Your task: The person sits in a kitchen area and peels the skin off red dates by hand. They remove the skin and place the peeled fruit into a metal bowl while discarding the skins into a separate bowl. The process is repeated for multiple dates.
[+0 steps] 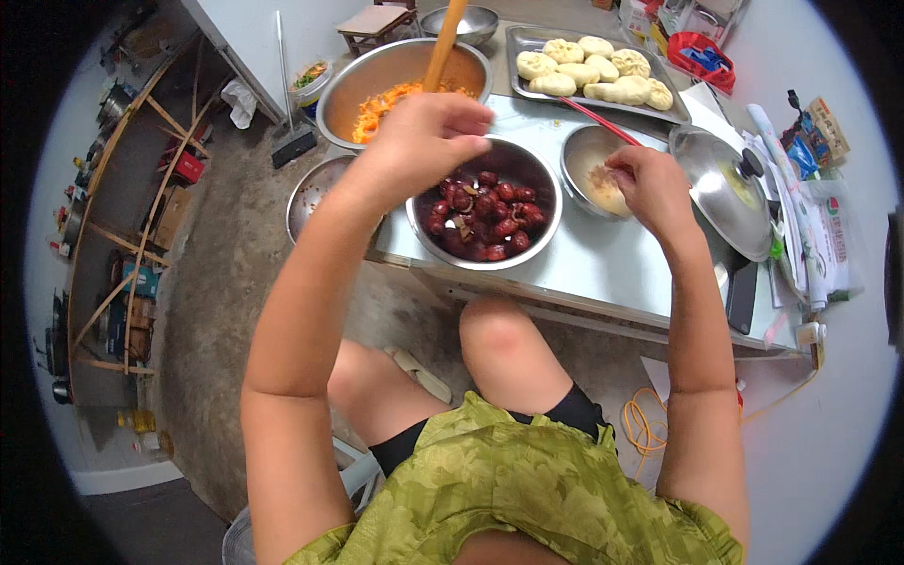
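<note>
My left hand [439, 134] is raised over a steel bowl of dark red fruits [487, 212], which look like jujubes in dark liquid. Its thumb stands apart from the fingers, and nothing shows between them. Behind that hand, a wooden stick [445, 46] slants out of a large steel bowl [335, 106] of shredded orange filling [381, 106]. Over a small steel bowl [571, 166] hovers my right hand [646, 180], fingertips pinched together above cloudy liquid and pinkish-brown matter [604, 185]. Whether they hold something is unclear. Red chopsticks [600, 121] run across this bowl and pass partly out of sight behind the hand.
A metal tray [522, 88] of pale buns [593, 67] stands at the back. Right of the small bowl lies a pot lid [720, 191], with a dark phone [741, 296] near the table edge. Another steel bowl [304, 205] sits left; an orange cable [639, 424] lies below.
</note>
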Available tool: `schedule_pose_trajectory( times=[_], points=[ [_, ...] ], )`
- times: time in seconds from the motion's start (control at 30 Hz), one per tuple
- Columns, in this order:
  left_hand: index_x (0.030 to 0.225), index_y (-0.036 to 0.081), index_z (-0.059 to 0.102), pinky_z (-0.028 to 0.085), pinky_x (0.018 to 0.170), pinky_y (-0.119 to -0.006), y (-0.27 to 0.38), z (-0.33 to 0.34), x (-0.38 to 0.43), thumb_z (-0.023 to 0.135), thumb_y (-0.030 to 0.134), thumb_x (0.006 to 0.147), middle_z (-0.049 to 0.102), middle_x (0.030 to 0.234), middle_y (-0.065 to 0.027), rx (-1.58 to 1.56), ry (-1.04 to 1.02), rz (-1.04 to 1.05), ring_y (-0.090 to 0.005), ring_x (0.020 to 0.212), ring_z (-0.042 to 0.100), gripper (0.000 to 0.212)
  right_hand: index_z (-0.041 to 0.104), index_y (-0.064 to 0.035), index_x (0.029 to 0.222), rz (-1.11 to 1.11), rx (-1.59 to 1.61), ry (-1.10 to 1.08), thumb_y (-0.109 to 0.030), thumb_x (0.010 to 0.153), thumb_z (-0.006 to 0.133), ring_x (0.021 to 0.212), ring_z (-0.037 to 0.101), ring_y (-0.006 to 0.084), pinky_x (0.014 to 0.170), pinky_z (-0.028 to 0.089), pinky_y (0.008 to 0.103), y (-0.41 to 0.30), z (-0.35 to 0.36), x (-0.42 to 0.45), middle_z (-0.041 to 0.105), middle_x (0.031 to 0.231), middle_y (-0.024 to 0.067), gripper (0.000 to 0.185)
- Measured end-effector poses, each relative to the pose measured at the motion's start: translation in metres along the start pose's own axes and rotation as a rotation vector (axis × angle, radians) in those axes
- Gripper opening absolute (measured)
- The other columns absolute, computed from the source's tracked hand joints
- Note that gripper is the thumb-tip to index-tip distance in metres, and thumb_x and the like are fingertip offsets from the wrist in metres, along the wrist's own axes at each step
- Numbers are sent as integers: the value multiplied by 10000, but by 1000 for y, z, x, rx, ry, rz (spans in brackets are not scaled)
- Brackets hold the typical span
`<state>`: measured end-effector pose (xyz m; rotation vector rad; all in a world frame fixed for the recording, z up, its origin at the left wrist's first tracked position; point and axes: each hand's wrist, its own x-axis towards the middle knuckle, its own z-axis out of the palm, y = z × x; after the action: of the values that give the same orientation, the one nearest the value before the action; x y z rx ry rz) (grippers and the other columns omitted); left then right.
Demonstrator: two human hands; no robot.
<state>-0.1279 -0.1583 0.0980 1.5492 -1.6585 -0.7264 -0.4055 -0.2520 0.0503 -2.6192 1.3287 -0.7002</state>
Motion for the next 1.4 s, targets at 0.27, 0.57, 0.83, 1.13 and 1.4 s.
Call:
schedule_pose_trajectory(
  times=[0.27, 0.57, 0.83, 1.13, 1.4],
  points=[
    [1019, 20, 696, 517, 860, -422, 10, 147, 90, 668, 5, 700, 683, 983, -215, 555, -106, 272, -369, 976, 646, 321, 653, -36, 968, -8, -510, -215, -83, 830, 602, 859, 700, 304, 705, 559, 406, 52, 43, 23, 694, 938, 154, 155],
    [822, 22, 723, 529, 811, -435, -26, 194, 127, 652, 90, 741, 695, 890, -213, 664, -195, 141, -377, 888, 667, 127, 717, -74, 856, -92, -434, -398, -79, 806, 584, 853, 702, 292, 718, 559, 411, 47, 31, 29, 718, 891, 145, 142],
    [841, 21, 733, 533, 816, -424, 7, 185, 123, 616, 77, 768, 695, 904, -220, 759, -360, 81, -360, 899, 674, 149, 721, -92, 825, -205, -398, -283, -84, 785, 607, 784, 706, 281, 677, 559, 403, 65, 38, 22, 718, 842, 128, 121],
    [841, 25, 739, 533, 809, -433, -9, 190, 120, 676, 98, 722, 695, 888, -219, 697, -243, 87, -368, 880, 675, 153, 719, -73, 823, -237, -417, -308, -86, 774, 615, 778, 698, 310, 677, 552, 422, 57, 29, 24, 710, 814, 141, 116],
    [855, 32, 743, 541, 821, -407, 1, 193, 107, 669, 69, 726, 700, 923, -216, 587, -196, 44, -350, 914, 681, 152, 676, -19, 798, -223, -331, -310, -20, 749, 600, 816, 669, 372, 722, 531, 459, 62, 29, 23, 683, 826, 198, 90]
  ],
)
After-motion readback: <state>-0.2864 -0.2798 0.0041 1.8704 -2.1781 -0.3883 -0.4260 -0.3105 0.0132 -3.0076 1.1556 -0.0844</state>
